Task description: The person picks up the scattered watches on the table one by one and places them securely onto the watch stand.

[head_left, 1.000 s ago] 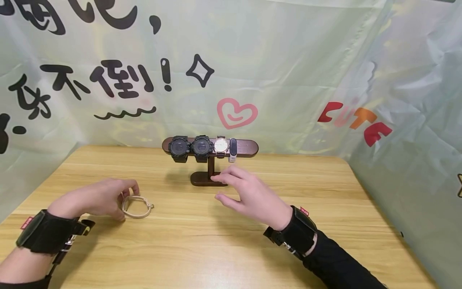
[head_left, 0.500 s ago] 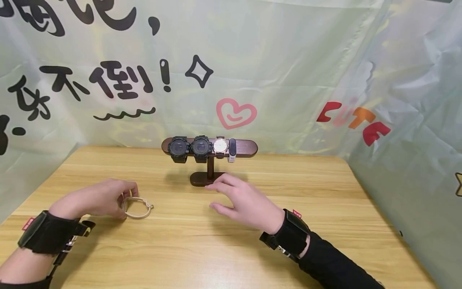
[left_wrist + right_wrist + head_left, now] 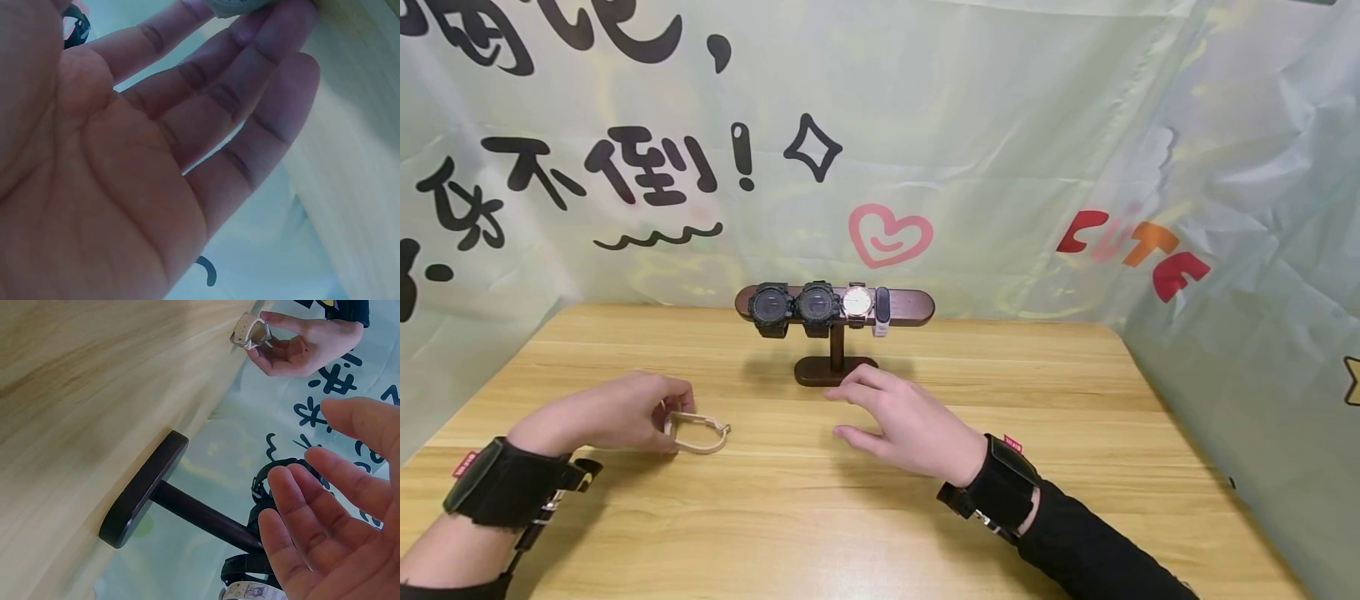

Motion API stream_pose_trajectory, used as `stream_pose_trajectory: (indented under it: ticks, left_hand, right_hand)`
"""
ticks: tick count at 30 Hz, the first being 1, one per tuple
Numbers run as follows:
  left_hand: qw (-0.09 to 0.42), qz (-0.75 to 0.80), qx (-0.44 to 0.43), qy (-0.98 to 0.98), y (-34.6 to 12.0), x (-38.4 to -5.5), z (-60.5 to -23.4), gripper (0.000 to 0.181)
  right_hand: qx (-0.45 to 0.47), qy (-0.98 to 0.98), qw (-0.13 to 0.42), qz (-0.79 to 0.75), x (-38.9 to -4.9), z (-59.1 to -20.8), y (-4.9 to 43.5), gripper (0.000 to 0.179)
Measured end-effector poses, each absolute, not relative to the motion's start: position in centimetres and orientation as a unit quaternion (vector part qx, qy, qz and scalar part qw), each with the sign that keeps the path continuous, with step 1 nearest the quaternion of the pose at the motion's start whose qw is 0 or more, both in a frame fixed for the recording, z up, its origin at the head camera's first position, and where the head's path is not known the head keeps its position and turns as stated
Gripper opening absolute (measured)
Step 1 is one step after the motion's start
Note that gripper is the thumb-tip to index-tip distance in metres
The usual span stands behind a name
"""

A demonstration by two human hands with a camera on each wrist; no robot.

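My left hand (image 3: 613, 412) pinches a watch with a cream strap (image 3: 702, 451) between thumb and fingers, low over the left part of the table. Its buckled strap forms a loop that points right; the watch face is hidden by the hand in the head view. In the left wrist view only a sliver of the watch (image 3: 239, 6) shows at the fingertips. My right hand (image 3: 910, 425) hovers with relaxed fingers and holds nothing, just in front of the base of a dark wooden watch stand (image 3: 917, 307).
On the stand's bar sit two black watches (image 3: 771, 307), a gold-faced watch (image 3: 857, 302) and a fitness band with a pale strap (image 3: 883, 308). The bar's right end is bare wood. A printed curtain (image 3: 985, 167) hangs behind the wooden table (image 3: 1000, 358).
My left hand has shifted slightly right with the watch, and its strap loop looks flatter. The right hand has drifted a little left and down, away from the stand's base.
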State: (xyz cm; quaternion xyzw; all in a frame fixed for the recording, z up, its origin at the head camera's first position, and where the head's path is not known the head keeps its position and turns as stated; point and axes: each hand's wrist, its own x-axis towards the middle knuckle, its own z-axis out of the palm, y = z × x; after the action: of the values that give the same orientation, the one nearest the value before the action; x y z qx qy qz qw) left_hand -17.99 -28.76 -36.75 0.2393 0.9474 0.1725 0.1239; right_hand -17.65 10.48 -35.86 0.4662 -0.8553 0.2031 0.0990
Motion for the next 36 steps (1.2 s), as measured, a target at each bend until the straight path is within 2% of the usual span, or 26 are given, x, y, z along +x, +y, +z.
stream_pose_trajectory:
  ticks: [12,36]
  left_hand:
    - [0.105,0.203,0.266,0.937,-27.4,-17.8,-36.2,0.027]
    - [-0.105,0.163,0.371,0.908,-21.9,-15.1,-33.5,0.03]
  right_hand:
    - [0.465,-0.858,0.092,0.198,-17.6,-36.0,10.4,0.039]
    - [0.469,-0.856,0.083,0.199,-17.3,-36.2,10.1,0.039]
